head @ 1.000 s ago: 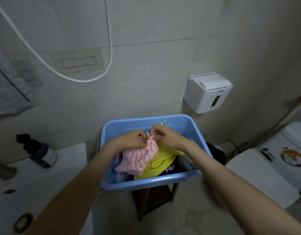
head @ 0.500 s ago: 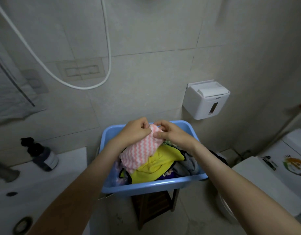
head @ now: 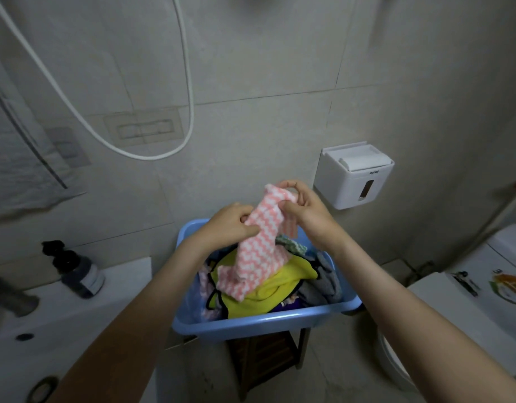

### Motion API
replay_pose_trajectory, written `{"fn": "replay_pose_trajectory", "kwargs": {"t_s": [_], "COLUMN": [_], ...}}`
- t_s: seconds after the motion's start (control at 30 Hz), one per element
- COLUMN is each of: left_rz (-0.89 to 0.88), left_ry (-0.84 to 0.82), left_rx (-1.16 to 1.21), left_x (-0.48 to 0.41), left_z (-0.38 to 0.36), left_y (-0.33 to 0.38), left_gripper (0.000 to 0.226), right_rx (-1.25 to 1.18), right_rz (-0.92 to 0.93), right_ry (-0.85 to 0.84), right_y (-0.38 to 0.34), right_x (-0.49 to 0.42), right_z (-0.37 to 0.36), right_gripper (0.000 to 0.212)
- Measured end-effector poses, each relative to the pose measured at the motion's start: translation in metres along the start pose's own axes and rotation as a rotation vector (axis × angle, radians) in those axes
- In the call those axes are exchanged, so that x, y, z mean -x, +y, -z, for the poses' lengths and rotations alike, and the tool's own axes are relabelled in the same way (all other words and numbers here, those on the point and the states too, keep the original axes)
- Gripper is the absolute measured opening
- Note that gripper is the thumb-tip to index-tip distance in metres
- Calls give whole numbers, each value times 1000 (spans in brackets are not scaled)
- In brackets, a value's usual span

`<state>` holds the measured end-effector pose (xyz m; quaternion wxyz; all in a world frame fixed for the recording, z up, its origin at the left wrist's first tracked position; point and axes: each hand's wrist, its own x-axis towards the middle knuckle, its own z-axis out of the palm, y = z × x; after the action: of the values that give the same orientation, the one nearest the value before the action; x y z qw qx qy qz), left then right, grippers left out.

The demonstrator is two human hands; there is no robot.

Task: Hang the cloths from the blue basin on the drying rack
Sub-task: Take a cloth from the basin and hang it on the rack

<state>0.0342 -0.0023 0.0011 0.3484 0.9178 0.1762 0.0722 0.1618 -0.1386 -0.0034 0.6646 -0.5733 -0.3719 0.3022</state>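
Note:
A pink and white zigzag cloth (head: 256,251) hangs above the blue basin (head: 259,322), its lower end still resting on the pile. My left hand (head: 232,225) pinches its left edge at mid-height. My right hand (head: 302,207) grips its top corner, raised above the basin's far rim. In the basin lie a yellow cloth (head: 268,292), a grey cloth (head: 323,283), a green and white cloth (head: 291,245) and others underneath. No drying rack is in view.
The basin stands on a dark wooden stool (head: 268,359). A white sink counter (head: 64,321) with a dark pump bottle (head: 76,271) is at left. A tissue box (head: 353,175) hangs on the tiled wall, a toilet (head: 469,309) sits at right, and a shower hose (head: 152,152) loops above.
Both hands have lifted the pink and white cloth up out of the basin. My right hand has risen higher with the top corner, and the cloth has stretched out lengthwise.

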Motion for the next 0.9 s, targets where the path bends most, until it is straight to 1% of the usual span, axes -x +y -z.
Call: {"fn": "replay_pose_trajectory", "kwargs": {"t_s": [0.07, 0.2, 0.27, 0.3, 0.43, 0.5, 0.53, 0.6, 0.73, 0.77, 0.83, 0.9], "left_rz": [-1, 66, 63, 44, -50, -116, -161, -228, -345, -384, -462, -538], "left_ry": [7, -69, -90, -88, -54, -16, -23, -32, -137, -166, -221, -292], "left_rx": [18, 216, 225, 215, 272, 209, 175, 108, 54, 52, 34, 26], "left_x": [1, 2, 0, -3, -17, -28, -36, -44, -58, -58, -55, -47], "left_z": [-1, 2, 3, 3, -4, -14, -23, -35, -72, -85, -107, -131], "left_y": [1, 4, 5, 6, 26, 41, 52, 70, 113, 128, 156, 187], "left_gripper": [24, 20, 31, 32, 12, 20, 26, 36, 49, 50, 50, 44], "right_rx": [-21, -18, -6, -4, 20, 0, -8, -13, 25, 48, 106, 166], "right_rz": [22, 64, 80, 85, 93, 83, 83, 71, 57, 49, 9, -42], "right_ry": [35, 169, 245, 283, 409, 481, 527, 567, 703, 750, 803, 867], "right_y": [-1, -3, -5, -6, -8, -6, -5, -7, -16, -19, -26, -33], "right_x": [1, 4, 9, 12, 28, 45, 58, 79, 134, 154, 191, 234], "right_z": [4, 19, 31, 38, 65, 79, 89, 100, 123, 132, 146, 161], "right_gripper": [32, 37, 42, 43, 33, 27, 23, 18, 8, 8, 24, 38]}}
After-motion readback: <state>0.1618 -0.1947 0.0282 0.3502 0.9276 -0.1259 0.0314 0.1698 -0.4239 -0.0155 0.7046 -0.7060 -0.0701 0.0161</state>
